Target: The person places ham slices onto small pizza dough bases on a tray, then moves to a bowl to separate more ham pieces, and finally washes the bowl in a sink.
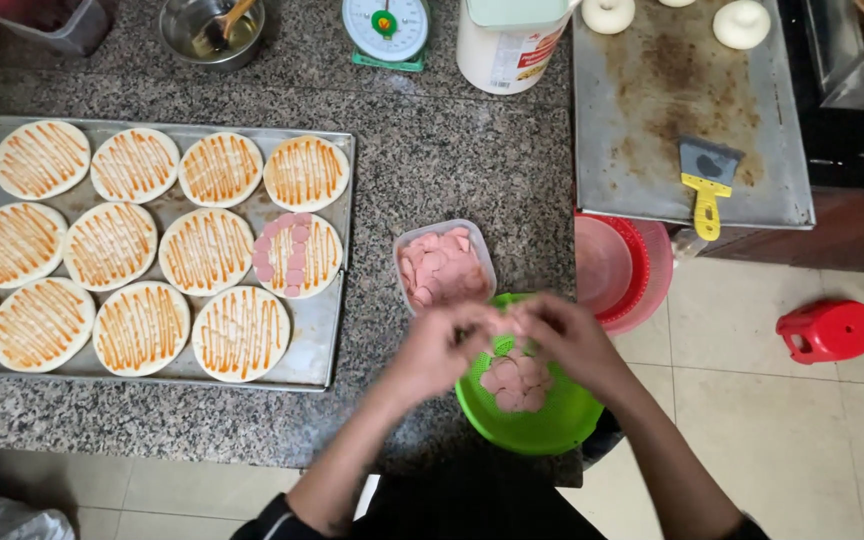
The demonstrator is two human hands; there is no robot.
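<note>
Both hands are brought together over the green colander [542,425], the left hand [442,345] and right hand [562,335] meeting fingertip to fingertip. Their motion is blurred; something small seems to be pinched between the fingers, probably sausage slices [515,382] being peeled apart, but whether either hand is closed on a slice cannot be told. More pink slices are heaped in the colander, which is set at the counter's edge so that it lies directly under the hands. A clear tub [444,265] of the same slices is kept just behind it, within easy reach. To the left, a metal tray [337,250] is laid with round dough bases striped in orange sauce; only one base [297,255], the nearest to the tub, is partly ringed with slices. A scale [385,30] and a white bucket [507,45] are pushed to the back of the counter [452,160].
</note>
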